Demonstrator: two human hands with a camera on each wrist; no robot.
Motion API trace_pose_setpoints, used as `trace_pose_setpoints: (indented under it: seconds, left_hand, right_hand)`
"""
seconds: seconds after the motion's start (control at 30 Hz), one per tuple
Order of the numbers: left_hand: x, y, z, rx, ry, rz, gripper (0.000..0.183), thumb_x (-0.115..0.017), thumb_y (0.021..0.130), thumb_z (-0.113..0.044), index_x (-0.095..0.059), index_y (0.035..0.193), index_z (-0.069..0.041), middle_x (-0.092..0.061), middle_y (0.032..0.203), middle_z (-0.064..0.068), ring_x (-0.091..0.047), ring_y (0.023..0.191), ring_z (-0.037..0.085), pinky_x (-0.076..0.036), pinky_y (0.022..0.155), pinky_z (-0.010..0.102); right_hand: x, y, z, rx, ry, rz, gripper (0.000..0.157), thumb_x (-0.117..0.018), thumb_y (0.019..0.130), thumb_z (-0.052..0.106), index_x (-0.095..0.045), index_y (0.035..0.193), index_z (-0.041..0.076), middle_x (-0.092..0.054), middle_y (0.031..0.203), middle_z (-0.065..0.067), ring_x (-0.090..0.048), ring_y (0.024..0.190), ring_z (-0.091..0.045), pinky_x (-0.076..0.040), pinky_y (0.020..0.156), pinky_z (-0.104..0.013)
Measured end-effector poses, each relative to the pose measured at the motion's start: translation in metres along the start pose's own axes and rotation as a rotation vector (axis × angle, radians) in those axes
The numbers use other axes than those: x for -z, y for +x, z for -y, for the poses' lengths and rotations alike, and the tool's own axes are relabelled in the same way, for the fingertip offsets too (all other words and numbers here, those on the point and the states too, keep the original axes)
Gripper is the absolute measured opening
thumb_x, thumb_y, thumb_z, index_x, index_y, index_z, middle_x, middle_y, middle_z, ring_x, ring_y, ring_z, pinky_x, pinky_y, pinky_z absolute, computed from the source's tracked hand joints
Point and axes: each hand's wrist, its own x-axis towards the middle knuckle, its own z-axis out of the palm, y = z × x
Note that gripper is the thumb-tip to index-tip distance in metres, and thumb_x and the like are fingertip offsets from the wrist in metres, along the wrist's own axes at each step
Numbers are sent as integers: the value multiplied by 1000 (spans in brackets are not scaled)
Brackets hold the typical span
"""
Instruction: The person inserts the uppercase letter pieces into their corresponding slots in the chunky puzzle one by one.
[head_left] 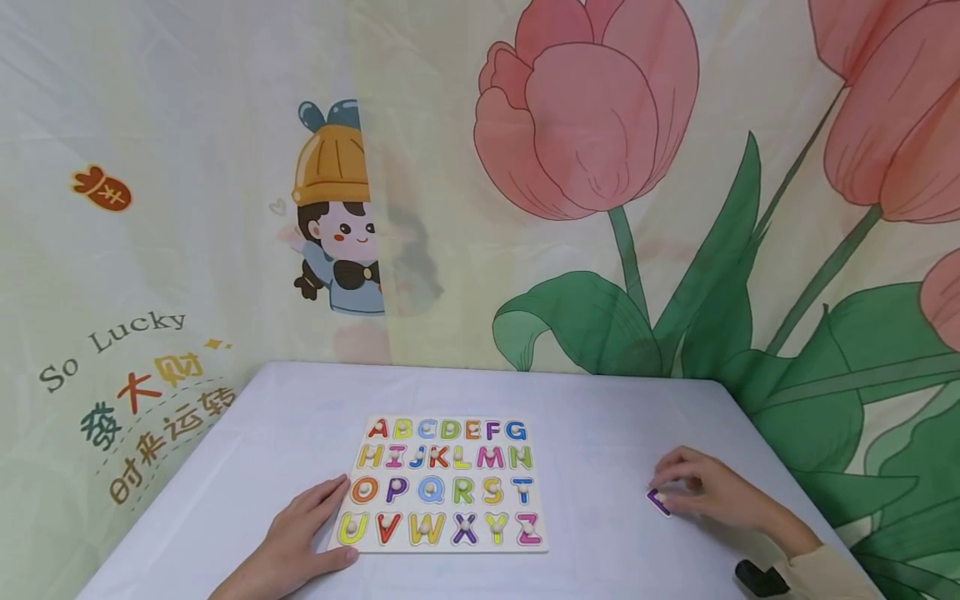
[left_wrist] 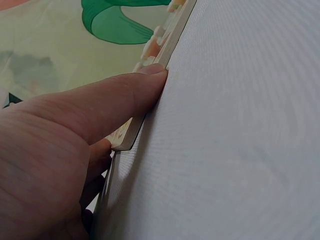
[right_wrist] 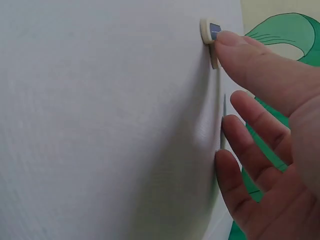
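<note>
A white alphabet puzzle board (head_left: 438, 552) with rows of colored letters and small knobs lies flat on the table. My left hand (head_left: 296, 533) rests against its near left corner, fingers along the left edge and the thumb on the front edge. In the left wrist view that thumb (left_wrist: 120, 95) presses the board's side. Right of the board, my right hand (head_left: 708, 492) pinches a small white puzzle piece (head_left: 658, 502) with a purple marking; which letter it is cannot be told. The right wrist view shows the thumb (right_wrist: 240, 47) at the piece, and the other fingers bent loosely.
A white-covered table (head_left: 600, 417) carries everything, its right edge close beside the right forearm. Behind stands a cloth backdrop (head_left: 442, 167) with printed tulips and a cartoon figure. A black device (head_left: 761, 577) sits by the right wrist.
</note>
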Motion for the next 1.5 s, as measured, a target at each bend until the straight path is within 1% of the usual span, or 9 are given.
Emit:
trace_pose_setpoints:
  seconds: [0.17, 0.47, 0.6, 0.73, 0.93, 1.07, 1.27, 1.43, 1.5]
  left_hand:
    - [0, 1, -1, -11, 1, -3, 107, -87, 80, -58, -43, 162, -5, -39, 168, 11, -31, 154, 43, -32, 115, 73]
    - [0, 1, -1, -33, 20, -21, 105, -87, 80, -57, -45, 161, -5, -42, 166, 11, -34, 153, 43, -33, 115, 73]
    - [1, 2, 0, -17, 7, -7, 106, -86, 80, -58, -44, 162, -6, -41, 167, 11, -32, 153, 42, -32, 115, 73]
    - [1, 2, 0, -32, -8, 12, 104, -86, 82, -55, -43, 162, -4, -40, 167, 13, -32, 152, 46, -32, 113, 75]
    - [-1, 1, 2, -21, -17, 30, 105, -86, 82, -56, -42, 163, -6, -38, 168, 13, -31, 153, 45, -31, 114, 74]
    - [-1, 1, 3, -22, 0, 14, 104, -86, 81, -56, -44, 162, -5, -40, 167, 12, -33, 152, 44, -33, 113, 73]
    - [-1, 0, 3, -23, 12, 8, 104, -86, 81, -55, -44, 162, -5, -40, 167, 12, -35, 151, 45, -34, 112, 73]
    - [-1, 1, 3, -23, 18, 2, 104, -87, 81, -55, -44, 162, -5, -40, 167, 12, -35, 151, 44, -36, 112, 72]
    - [-1, 1, 3, -23, 18, 1, 103, -87, 81, -54, -44, 162, -5, -40, 167, 12, -35, 151, 44, -36, 112, 72]
  right_hand:
    - [0, -1, -4, -14, -27, 3, 14, -83, 94, 27, -83, 108, 26, -63, 116, -2, -55, 105, -2, -52, 79, -24]
    - [-2, 1, -2, -61, -42, -9, 9, -86, 91, 26, -84, 99, 26, -66, 114, -3, -56, 105, -4, -55, 83, -26]
    - [-5, 0, -1, -80, -42, -25, 8, -86, 90, 27, -84, 97, 26, -67, 113, -2, -57, 103, -4, -55, 81, -25]
    - [-7, -1, 1, -109, -56, -44, 7, -86, 90, 29, -84, 96, 27, -68, 108, 3, -59, 98, -4, -54, 78, -25]
    - [-13, 0, 14, -146, -44, -72, 5, -85, 92, 30, -84, 96, 27, -68, 102, 6, -59, 92, -5, -53, 72, -24]
    - [-19, 11, 27, -136, -61, -106, 4, -85, 91, 28, -83, 95, 27, -68, 99, 7, -59, 88, -5, -54, 70, -24]
    - [-31, 37, 49, -146, -97, -163, 6, -87, 90, 26, -81, 93, 25, -69, 97, 9, -64, 89, -7, -58, 72, -24]
    - [-45, 66, 67, -186, -102, -218, 9, -89, 88, 22, -81, 92, 23, -69, 93, 7, -67, 92, -15, -60, 75, -25]
    - [-52, 80, 74, -217, -114, -239, 9, -90, 87, 22, -82, 91, 24, -69, 92, 7, -66, 92, -16, -59, 76, -26]
